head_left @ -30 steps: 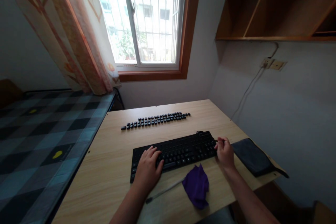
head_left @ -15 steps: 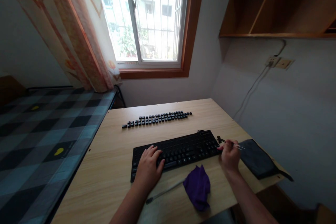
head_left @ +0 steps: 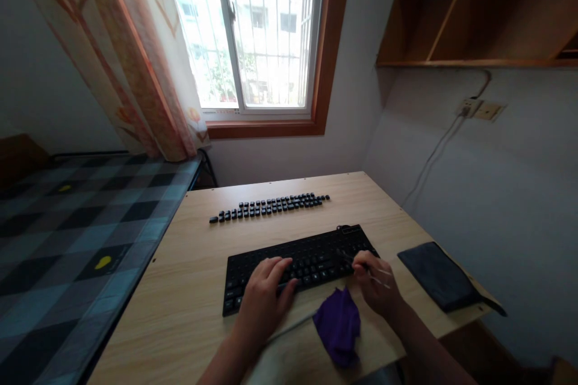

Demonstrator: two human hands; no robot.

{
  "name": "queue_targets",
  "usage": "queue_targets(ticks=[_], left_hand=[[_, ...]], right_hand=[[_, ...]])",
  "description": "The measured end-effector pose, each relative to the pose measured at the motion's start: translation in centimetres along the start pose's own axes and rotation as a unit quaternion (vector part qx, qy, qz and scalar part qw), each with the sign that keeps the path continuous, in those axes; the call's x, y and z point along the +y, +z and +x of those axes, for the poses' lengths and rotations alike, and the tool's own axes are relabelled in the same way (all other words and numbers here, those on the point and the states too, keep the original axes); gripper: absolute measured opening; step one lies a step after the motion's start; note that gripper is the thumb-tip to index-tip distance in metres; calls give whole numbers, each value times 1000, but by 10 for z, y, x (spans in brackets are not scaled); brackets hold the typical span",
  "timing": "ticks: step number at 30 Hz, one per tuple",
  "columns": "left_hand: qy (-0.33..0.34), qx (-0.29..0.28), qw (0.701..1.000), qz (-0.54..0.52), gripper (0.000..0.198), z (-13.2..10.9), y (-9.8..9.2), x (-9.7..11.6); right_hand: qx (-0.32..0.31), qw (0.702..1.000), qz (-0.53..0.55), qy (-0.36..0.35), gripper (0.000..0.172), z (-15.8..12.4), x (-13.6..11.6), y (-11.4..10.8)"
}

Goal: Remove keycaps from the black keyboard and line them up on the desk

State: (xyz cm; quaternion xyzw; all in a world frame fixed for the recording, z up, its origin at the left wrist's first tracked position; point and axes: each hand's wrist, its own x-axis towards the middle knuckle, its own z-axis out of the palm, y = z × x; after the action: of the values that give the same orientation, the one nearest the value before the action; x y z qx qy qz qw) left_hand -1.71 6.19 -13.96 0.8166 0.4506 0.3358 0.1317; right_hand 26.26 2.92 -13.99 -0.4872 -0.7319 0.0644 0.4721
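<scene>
The black keyboard lies slightly angled on the wooden table. My left hand rests on its left and lower middle part, fingers outstretched and thumb apart, covering some keys. Closed around a wire keycap puller, my right hand is over the keyboard's lower right corner. The puller's thin wires stick out toward the right, and its dark end points over the keys, blurred. A crumpled purple cloth lies in front of the keyboard, next to a thin pale stick partly behind my left arm.
Loose black keycaps stand in rows behind the keyboard. A dark flat pouch lies at the table's right edge. On the left is a checkered bed; a wall shelf hangs above right.
My right hand has moved left with the puller, from beside the keyboard to over its right part. My left hand has slid slightly to the right along the keyboard.
</scene>
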Motion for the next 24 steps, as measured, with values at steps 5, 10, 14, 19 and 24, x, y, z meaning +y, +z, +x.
queue_targets(ticks=[5,10,14,19,24], left_hand=[[-22,-69,990,-122,35,6,-1,38],[-67,-79,981,-166,21,15,4,46],[-96,-83,972,-197,13,22,2,50],[-125,-72,969,-203,9,31,8,52],[-175,-57,945,-270,10,42,17,39]], right_hand=[[-95,988,57,-104,22,12,-47,17],[-123,983,55,-126,16,13,-52,24],[-136,983,32,-123,15,13,-51,19],[-146,981,7,-130,14,13,-51,16],[-79,993,-12,-84,15,18,-45,7]])
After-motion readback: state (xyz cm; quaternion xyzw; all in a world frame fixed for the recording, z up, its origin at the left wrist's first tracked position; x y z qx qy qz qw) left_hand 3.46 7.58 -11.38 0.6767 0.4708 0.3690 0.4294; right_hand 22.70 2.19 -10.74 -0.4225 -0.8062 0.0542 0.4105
